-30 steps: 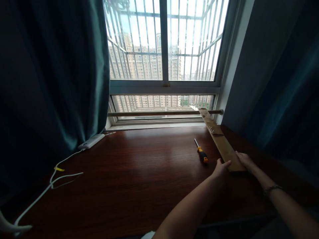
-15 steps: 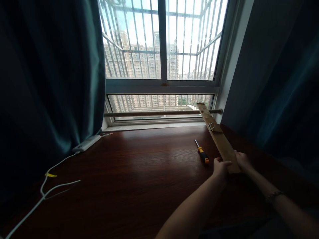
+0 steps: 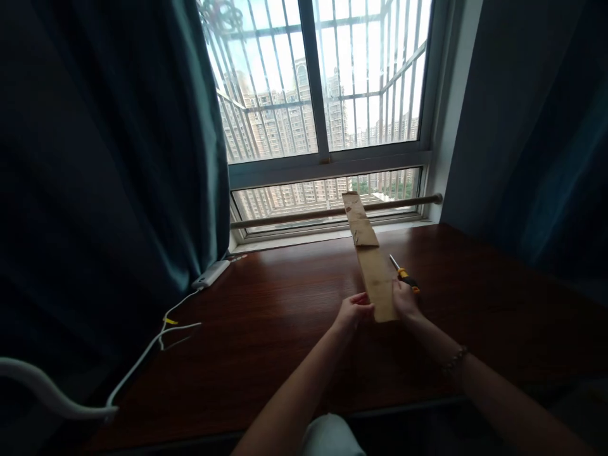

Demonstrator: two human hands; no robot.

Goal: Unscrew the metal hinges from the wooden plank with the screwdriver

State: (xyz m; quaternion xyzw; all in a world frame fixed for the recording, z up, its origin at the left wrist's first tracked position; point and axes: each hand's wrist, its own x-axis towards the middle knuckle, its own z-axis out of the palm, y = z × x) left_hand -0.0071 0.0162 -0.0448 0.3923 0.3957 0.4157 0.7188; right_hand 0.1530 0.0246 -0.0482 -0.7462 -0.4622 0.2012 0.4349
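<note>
Through my camera I see the left hand (image 3: 353, 310) and the right hand (image 3: 405, 300), each with its grip closed on one side of the near end of the long board (image 3: 373, 269). This board points over the dark red surface (image 3: 266, 335) toward the window (image 3: 285, 120); the screwdriver (image 3: 405, 275) lies just beside the right hand.

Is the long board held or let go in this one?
Held: the left hand and right hand are on opposite edges of the board at its near end. Whether it touches the tabletop, I cannot tell.
</note>
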